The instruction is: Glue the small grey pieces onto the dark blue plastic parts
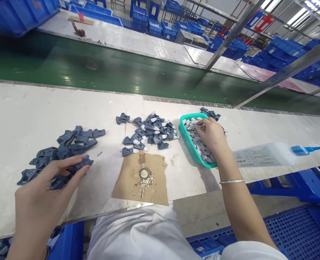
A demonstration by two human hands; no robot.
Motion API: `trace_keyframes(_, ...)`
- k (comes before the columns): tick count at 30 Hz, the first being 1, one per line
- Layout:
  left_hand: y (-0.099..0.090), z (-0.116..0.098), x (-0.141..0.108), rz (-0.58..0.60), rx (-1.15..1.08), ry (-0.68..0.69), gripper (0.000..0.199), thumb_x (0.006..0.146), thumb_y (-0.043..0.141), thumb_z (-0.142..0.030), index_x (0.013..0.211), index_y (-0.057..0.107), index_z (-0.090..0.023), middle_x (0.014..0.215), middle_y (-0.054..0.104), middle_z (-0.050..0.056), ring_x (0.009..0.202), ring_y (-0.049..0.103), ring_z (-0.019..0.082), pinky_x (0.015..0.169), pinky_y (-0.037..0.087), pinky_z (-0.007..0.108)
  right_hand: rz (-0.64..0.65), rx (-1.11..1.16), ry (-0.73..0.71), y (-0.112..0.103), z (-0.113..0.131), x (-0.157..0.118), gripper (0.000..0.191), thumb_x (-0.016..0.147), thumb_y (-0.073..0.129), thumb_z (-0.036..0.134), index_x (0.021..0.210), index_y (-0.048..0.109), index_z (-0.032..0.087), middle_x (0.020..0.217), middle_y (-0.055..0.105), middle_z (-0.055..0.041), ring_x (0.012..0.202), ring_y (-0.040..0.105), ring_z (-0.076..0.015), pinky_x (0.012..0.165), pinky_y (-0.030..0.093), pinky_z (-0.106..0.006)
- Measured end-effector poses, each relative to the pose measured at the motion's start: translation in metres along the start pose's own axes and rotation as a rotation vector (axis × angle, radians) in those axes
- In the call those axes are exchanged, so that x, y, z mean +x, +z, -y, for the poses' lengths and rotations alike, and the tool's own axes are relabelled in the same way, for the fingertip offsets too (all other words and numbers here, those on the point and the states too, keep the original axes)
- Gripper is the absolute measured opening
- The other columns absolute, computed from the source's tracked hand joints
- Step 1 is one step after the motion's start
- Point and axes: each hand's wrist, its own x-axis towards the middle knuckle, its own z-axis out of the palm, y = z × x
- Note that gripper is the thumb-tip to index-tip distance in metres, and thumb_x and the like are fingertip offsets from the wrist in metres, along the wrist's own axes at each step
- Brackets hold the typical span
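My left hand (54,180) pinches a dark blue-grey plastic part (82,163) between thumb and fingers, over a pile of similar parts (64,141) on the left. My right hand (210,133) reaches into a teal basket (188,142) of small light-grey pieces (199,144); its thumb and fingertips are together at a small grey piece. Between the hands lies another pile of dark parts (151,128), many with light pieces attached. In front of me, a brown cardboard sheet (156,180) holds a small round cap (144,173) with wet, shiny spots around it.
A clear bottle (268,153) with a blue nozzle lies right of my right forearm. More dark parts (215,116) sit behind the basket. Beyond the white table (89,101) runs a green conveyor belt (108,72). A metal post (225,43) slants up at the right.
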Motion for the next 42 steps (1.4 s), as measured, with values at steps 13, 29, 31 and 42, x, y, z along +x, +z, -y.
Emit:
trace_keyframes(13,0.040,-0.026,-0.046,0.506,-0.889,-0.603,0.033,0.069,0.088,-0.037,0.091,0.071,-0.020,0.093,0.076,0.005,0.079,0.070,0.016,0.073,0.059,0.022,-0.016,0.561,0.157,-0.020,0.016,-0.021,0.029,0.084,0.069,0.035,0.107,0.074,0.017,0.096,0.076,-0.0111,0.087,0.071,-0.0272,0.084,0.059,-0.045)
trace_keyframes(29,0.055,-0.036,-0.052,0.491,-1.074,-0.556,0.025,0.074,0.085,-0.026,0.096,0.074,-0.021,0.098,0.070,0.005,0.088,0.070,0.018,0.079,0.062,0.026,0.266,1.313,0.186,-0.020,0.124,-0.096,0.016,0.089,0.072,0.037,0.098,0.077,0.024,0.076,0.070,-0.0024,0.066,0.062,-0.0156,0.063,0.054,-0.029)
trace_keyframes(31,0.055,-0.037,-0.052,0.482,-1.090,-0.529,0.021,0.074,0.085,-0.024,0.092,0.076,-0.022,0.098,0.068,0.004,0.088,0.070,0.016,0.078,0.062,0.024,0.330,1.398,0.268,-0.012,0.131,-0.097,0.021,0.088,0.072,0.042,0.089,0.078,0.022,0.066,0.065,-0.0013,0.056,0.056,-0.0132,0.052,0.048,-0.026)
trace_keyframes(42,0.066,-0.019,-0.061,0.506,-1.082,-0.388,0.019,0.085,0.076,-0.022,0.100,0.064,-0.021,0.114,0.076,0.010,0.104,0.075,0.023,0.090,0.064,0.032,0.355,1.206,0.242,-0.001,0.157,-0.117,0.029,0.090,0.071,0.044,0.076,0.065,0.020,0.060,0.060,0.0012,0.054,0.049,-0.0123,0.052,0.040,-0.025)
